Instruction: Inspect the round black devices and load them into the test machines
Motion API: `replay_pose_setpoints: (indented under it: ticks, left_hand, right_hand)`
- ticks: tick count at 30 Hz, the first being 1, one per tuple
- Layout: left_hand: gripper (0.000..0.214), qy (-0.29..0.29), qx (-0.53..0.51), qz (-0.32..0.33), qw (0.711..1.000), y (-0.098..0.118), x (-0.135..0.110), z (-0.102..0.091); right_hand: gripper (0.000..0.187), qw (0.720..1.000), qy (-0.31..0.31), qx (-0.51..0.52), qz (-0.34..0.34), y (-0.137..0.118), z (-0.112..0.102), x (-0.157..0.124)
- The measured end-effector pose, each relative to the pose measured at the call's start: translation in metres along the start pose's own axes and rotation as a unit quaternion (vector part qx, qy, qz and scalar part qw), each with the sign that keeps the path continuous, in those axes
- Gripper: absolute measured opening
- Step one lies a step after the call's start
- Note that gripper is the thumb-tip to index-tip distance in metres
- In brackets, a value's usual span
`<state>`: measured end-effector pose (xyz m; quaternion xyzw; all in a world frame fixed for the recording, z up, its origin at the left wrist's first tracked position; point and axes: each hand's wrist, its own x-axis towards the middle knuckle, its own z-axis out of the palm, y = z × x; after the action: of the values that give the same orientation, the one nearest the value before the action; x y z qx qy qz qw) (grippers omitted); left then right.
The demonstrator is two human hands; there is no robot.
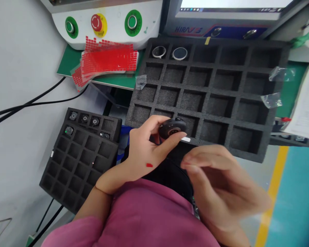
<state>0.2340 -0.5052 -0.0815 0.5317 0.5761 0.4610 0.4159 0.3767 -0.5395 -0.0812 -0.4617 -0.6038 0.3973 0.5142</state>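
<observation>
A green desk runs below the white button panel and a monitor. The left hand holds a dark, round watch case between thumb and fingers, over the near edge of the large foam tray, left of its middle. The case looks light, stiff and smooth, so it could slip; its sensor face seems easy to scratch, and the side rim is probably the best grip. The left wrist bends toward the tray, thumb lying along the case, with a red sticker on the back of the hand. The right hand, apart from the left, has thumb and fingertips pinched together; blur hides whether anything is between them. Farther out, two round pale-rimmed parts sit at the tray's far left corner, and red sticker sheets lie beyond its left edge.
</observation>
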Motion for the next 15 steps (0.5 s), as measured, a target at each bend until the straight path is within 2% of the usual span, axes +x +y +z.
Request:
replay_pose_setpoints:
  ticks: [2, 5, 9, 15]
  left_hand:
    - [0.021, -0.044, -0.098, -0.044, 0.993, 0.0, 0.001, 0.0]
    - [0.028, -0.059, -0.209, -0.059, 0.974, -0.003, -0.001, 0.004]
    - [0.027, -0.054, -0.241, -0.039, 0.968, -0.003, -0.007, 0.013]
    - [0.023, -0.088, -0.278, -0.047, 0.955, 0.0, -0.01, 0.019]
  right_hand:
    - [0.004, 0.997, 0.047, 0.049, 0.028, 0.003, -0.001, 0.001]
    - [0.006, 0.984, 0.082, 0.137, 0.077, 0.005, 0.0, 0.002]
    - [0.005, 0.96, 0.085, 0.243, 0.109, 0.006, 0.001, 0.001]
    - [0.005, 0.946, 0.069, 0.288, 0.133, 0.008, -0.001, 0.002]
